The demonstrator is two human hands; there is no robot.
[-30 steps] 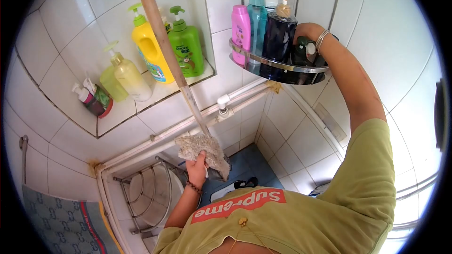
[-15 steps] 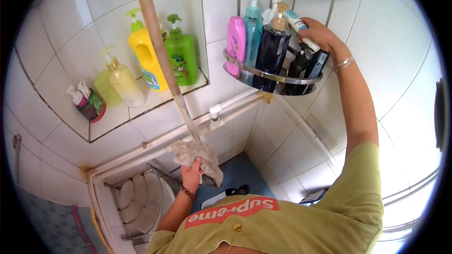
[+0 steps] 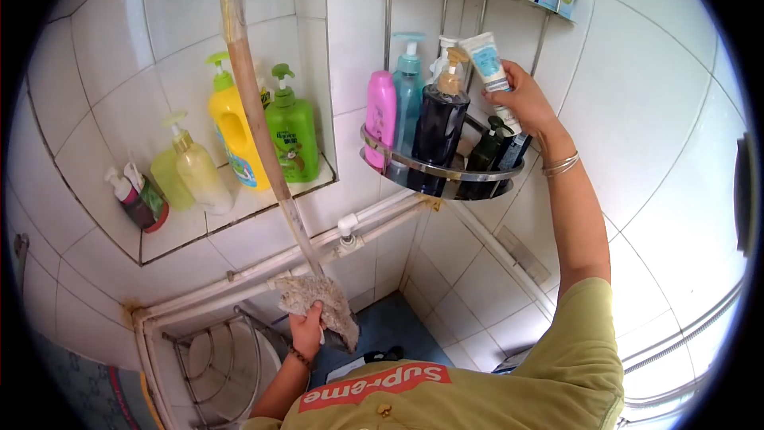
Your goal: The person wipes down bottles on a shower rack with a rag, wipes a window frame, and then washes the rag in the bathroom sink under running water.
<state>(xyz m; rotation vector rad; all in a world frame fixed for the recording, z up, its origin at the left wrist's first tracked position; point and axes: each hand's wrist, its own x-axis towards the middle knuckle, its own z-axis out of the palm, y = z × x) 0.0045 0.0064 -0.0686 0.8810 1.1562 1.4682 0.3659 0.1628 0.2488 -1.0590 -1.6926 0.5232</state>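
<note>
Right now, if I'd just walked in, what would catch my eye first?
Probably the bright yellow bottle on the tiled ledge at left, with a long pole crossing in front of it. Next come the right hand, holding a white tube at the corner rack, and the left hand, low down, gripping a shaggy beige pad.

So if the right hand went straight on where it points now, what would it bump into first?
Likely the tan pump top of the dark bottle, met by the white tube in the right hand. Depth is unclear, though, so it might pass behind it.
</note>
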